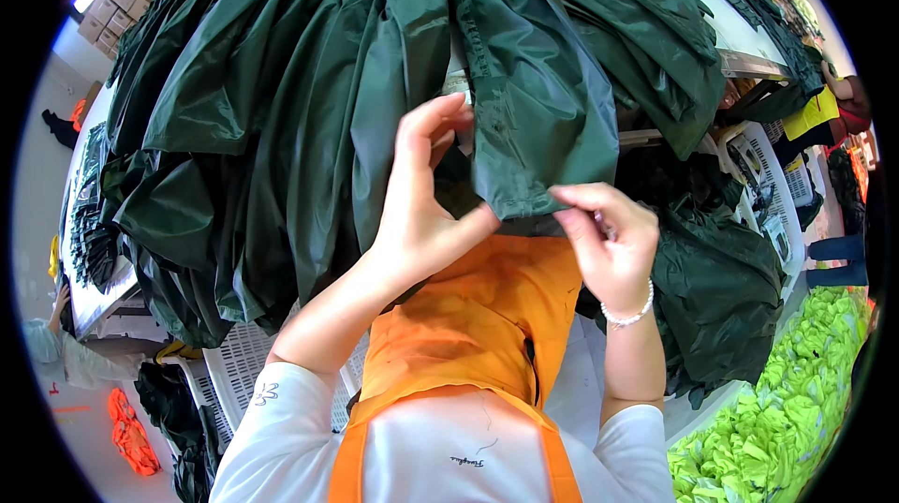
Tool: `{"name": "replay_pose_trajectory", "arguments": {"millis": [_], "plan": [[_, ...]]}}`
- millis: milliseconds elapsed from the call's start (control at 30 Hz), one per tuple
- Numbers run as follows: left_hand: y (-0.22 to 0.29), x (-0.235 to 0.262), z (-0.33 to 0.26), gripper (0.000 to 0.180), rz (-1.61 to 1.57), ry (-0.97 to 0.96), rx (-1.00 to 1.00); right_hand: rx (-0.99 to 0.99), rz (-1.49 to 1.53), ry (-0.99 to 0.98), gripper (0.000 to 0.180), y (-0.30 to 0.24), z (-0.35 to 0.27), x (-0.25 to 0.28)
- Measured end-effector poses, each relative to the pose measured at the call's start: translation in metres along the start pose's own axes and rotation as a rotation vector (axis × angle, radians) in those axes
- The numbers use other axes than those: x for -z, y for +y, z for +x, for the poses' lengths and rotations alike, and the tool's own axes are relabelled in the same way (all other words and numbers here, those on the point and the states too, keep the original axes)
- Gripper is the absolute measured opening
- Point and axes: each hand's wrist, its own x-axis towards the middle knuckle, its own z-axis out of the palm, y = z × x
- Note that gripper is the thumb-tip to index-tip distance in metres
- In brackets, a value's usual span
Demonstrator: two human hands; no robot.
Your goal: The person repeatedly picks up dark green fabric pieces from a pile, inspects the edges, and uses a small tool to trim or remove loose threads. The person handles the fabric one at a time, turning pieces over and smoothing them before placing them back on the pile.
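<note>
A dark green garment [538,119] of thin shiny fabric hangs over the table edge in front of me, a stitched seam running down it to a hemmed lower end. My right hand [613,236], a beaded bracelet at its wrist, pinches the right corner of that hem between thumb and fingers. At the hem's left corner is the thumb of my left hand [426,184]. The left fingers are raised and bent, well apart from the thumb, beside the fabric's left edge. What lies behind the cloth there is hidden.
Many similar dark green garments [281,128] drape over the table at left. More dark green fabric [712,278] heaps at right near a white crate [763,175]. A bright yellow-green pile [787,409] lies lower right. White perforated baskets [245,362] stand lower left. Other people are partly visible at both sides.
</note>
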Motion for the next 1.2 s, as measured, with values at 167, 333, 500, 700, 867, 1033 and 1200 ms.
{"name": "replay_pose_trajectory", "arguments": {"millis": [167,333,500,700,867,1033,1200], "plan": [[0.003,0.017,0.010,0.045,0.234,-0.074,-0.151,-0.048,-0.040,-0.057,0.008,-0.005,0.020,0.019],[0.008,0.032,0.027,0.031,0.088,-0.394,0.118,-0.216,0.063,-0.200,0.009,-0.002,0.032,0.030],[0.012,0.020,0.034,0.019,-0.149,-0.398,0.414,-0.347,0.263,-0.240,0.020,0.017,0.040,0.033],[0.005,0.010,0.039,0.025,-0.386,-0.258,0.616,0.095,-0.558,0.083,0.034,0.015,0.046,0.018],[-0.003,0.003,0.040,0.027,-0.300,-0.260,0.619,-0.006,-0.069,-0.087,0.038,-0.009,0.045,0.008],[-0.003,-0.002,0.040,0.028,-0.289,-0.296,0.539,0.027,-0.038,-0.158,0.023,0.017,0.047,0.011],[0.007,0.002,0.044,0.022,-0.139,-0.400,0.515,-0.084,-0.020,-0.211,0.014,0.017,0.047,0.011]]}}
